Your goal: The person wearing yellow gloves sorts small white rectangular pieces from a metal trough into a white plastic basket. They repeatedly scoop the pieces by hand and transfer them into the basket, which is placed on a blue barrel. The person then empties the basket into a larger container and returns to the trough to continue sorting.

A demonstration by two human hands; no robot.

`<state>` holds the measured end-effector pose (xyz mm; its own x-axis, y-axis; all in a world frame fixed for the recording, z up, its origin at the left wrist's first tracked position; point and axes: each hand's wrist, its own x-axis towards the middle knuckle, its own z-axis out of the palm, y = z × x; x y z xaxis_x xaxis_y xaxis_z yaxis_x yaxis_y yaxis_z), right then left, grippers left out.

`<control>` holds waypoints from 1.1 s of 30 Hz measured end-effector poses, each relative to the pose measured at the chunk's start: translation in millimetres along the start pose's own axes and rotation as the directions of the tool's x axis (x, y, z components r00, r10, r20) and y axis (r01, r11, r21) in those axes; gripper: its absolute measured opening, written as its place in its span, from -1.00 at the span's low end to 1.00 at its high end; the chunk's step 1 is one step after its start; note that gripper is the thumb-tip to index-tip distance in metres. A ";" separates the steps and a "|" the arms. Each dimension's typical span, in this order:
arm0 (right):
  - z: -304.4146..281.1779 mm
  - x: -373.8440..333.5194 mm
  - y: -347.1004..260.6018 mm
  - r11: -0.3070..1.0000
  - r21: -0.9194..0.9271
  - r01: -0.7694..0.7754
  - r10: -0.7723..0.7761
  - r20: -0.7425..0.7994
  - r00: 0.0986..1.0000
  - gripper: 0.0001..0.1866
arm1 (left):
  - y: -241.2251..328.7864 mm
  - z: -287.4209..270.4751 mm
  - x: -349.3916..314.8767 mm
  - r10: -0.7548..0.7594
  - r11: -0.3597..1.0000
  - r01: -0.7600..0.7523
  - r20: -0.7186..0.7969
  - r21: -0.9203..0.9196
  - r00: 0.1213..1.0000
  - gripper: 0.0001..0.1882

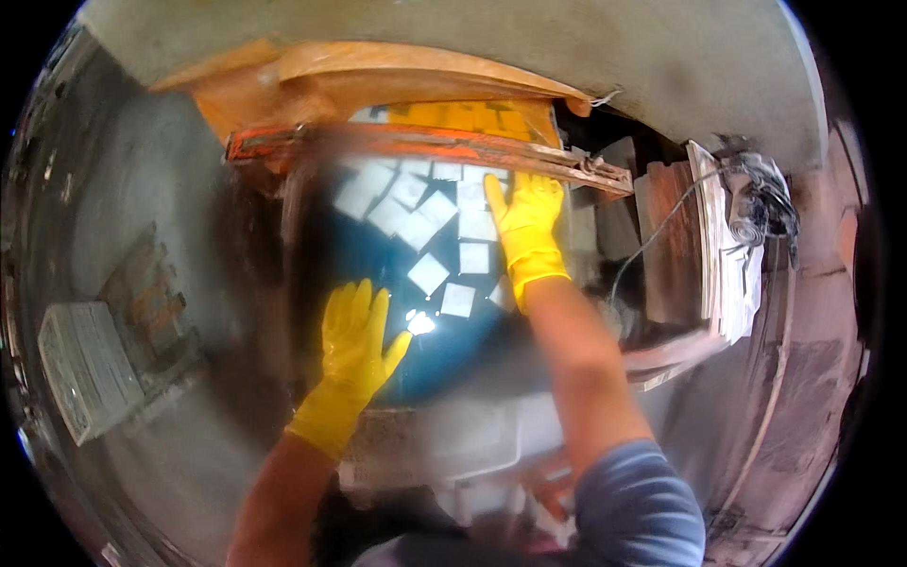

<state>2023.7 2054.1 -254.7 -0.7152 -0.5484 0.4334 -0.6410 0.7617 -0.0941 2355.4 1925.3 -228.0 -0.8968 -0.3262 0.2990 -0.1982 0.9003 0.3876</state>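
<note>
Both of my hands wear yellow rubber gloves. My left hand [357, 342] lies flat over the near left part of a dark blue, shiny surface [378, 269], its thumb apart from the fingers and nothing in its grasp. Farther off on the right, my right hand [531, 222] stretches forward, thumb spread, with its fingertips close to the orange bar. Beside that thumb are white square tiles [474, 258]. Several more lie scattered, some overlapping, toward the far left, and a single white tile [458, 300] sits nearer to me. A bright glare shows close to my left thumb.
A worn orange bar [425, 144] crosses the far end, with a curved orange sheet [378, 66] behind it. On the right stand stacked boards [673, 236] and a dark bundle of cable [761, 203]. A pale block-like stack [90, 364] is at the left.
</note>
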 end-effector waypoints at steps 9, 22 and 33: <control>-3.8 -5.8 -6.0 0.992 -0.080 -0.095 0.102 0.087 0.991 -0.07 | -75.9 39.6 186.7 0.138 0.981 -0.108 -0.189 0.159 0.972 -0.34; 7.7 -6.1 1.3 0.990 -0.119 0.075 -0.076 -0.007 0.997 -0.14 | -74.0 71.7 188.7 0.063 0.897 -0.059 0.004 0.437 0.998 -0.15; -60.3 -145.6 -18.2 0.978 0.141 0.156 -0.158 0.004 0.987 -0.24 | -7.2 37.0 53.9 0.017 0.958 -0.041 0.087 0.285 0.996 -0.22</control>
<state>2156.3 2140.9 -262.0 -0.6060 -0.6630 0.4396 -0.7774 0.6106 -0.1509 2293.8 1911.8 -247.0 -0.9310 -0.2849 0.2282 -0.2659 0.9576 0.1108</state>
